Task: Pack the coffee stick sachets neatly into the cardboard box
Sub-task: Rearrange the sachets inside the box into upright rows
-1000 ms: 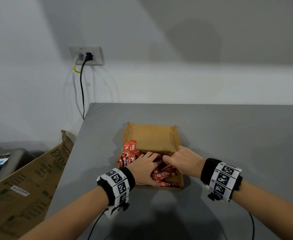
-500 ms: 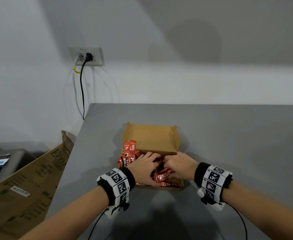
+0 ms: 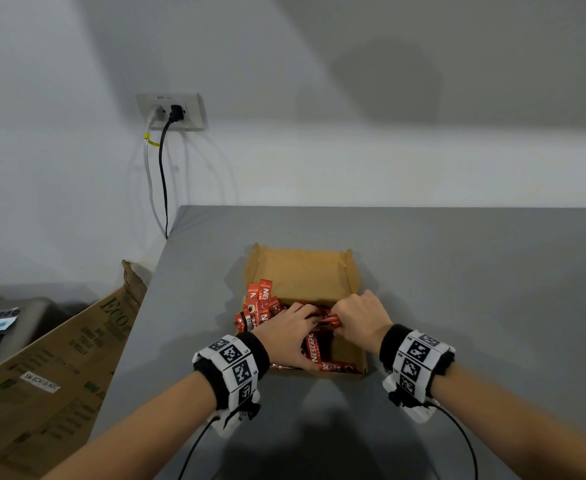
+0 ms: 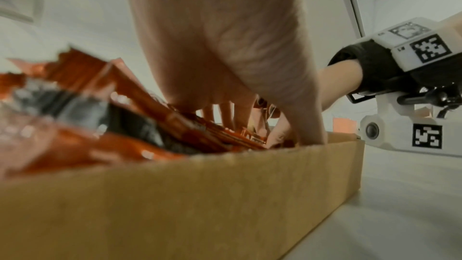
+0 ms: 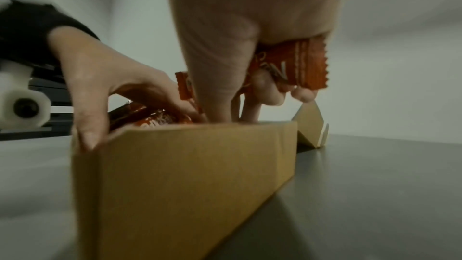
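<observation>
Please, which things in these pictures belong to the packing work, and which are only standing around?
Belong to the job:
- red coffee stick sachets
- open brown cardboard box
- left hand and right hand, which grips some sachets

Only standing around:
- large printed cardboard carton beside the grey table
- white wall socket with black cable

place: plain indoor workroom, possibly an office or storeroom; exact kind unclear | evidence: bare white walls (image 3: 353, 81) | labelled wall socket (image 3: 171, 110) with two cables plugged in | plain grey table (image 3: 457, 271) | flattened printed shipping carton (image 3: 52, 375) leaning beside the table
</observation>
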Demonstrator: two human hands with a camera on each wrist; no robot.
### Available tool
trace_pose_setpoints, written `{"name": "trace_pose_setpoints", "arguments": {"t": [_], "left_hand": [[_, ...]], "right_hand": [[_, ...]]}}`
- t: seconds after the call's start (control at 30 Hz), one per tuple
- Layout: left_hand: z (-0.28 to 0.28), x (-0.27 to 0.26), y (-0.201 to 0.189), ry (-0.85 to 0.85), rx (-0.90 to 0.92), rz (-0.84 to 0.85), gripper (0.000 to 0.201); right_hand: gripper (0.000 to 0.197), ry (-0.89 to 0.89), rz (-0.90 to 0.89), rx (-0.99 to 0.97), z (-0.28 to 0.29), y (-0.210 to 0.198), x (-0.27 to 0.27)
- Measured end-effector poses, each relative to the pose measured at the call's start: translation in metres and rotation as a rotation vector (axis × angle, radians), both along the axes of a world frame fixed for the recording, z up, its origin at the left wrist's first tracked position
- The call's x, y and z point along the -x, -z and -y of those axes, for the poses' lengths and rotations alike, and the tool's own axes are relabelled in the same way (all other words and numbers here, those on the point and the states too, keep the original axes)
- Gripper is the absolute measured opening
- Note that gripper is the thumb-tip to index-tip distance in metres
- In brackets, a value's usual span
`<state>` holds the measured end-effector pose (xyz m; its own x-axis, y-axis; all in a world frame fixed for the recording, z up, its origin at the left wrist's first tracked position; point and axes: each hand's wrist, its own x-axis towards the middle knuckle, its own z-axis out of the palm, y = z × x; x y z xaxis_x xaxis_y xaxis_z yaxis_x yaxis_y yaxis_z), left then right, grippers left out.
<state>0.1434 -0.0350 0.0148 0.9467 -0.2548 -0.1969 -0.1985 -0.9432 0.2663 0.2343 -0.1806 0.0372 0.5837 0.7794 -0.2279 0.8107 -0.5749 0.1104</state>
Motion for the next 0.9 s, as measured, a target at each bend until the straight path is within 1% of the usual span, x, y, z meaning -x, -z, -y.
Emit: {"name": "trace_pose_setpoints", "arguments": {"t": [0.07,0.13,0.2,0.23,0.33,0.4,0.5,0.57,0.63,0.73,0.9], "left_hand": [[0.000,0.001,-0.002,-0.017,0.026,-0.018,0.086],[0.001,0.002,-0.006,-0.062,0.094,-0.048,0.079],[0.001,0.003,-0.011,-0.144,0.201,-0.036,0.064],[0.000,0.002,-0.012,-0.186,0.237,0.003,0.055],[-0.004,-0.002,-0.014,-0.281,0.250,0.117,0.033],[-0.006,-0.004,-0.013,-0.292,0.221,0.124,0.025],[-0.005,-0.004,-0.011,-0.273,0.160,0.140,0.022],[-0.003,-0.005,-0.008,-0.257,0.145,0.144,0.023],[0.000,-0.007,-0.006,-0.249,0.127,0.139,0.022],[0.002,-0.009,-0.004,-0.263,0.103,0.149,0.022],[0.003,-0.013,0.001,-0.289,0.118,0.133,0.020]], "right_hand": [[0.014,0.017,0.006,-0.019,0.002,0.003,-0.002],[0.014,0.021,0.013,-0.037,0.004,0.005,-0.002],[0.014,0.030,0.004,-0.038,0.003,0.006,-0.003],[0.014,0.036,-0.001,-0.038,0.002,0.006,-0.003],[0.016,0.060,-0.015,-0.054,-0.002,0.004,-0.004],[0.015,0.065,-0.007,-0.043,-0.005,0.004,-0.003],[0.008,0.032,0.033,-0.008,-0.011,0.005,0.000],[0.007,0.007,0.044,0.006,-0.012,0.006,0.001],[0.013,0.006,0.022,0.008,-0.011,0.006,-0.001],[0.026,0.051,-0.050,-0.031,-0.005,0.004,-0.006],[0.028,0.085,-0.062,-0.080,0.013,-0.002,-0.014]]}}
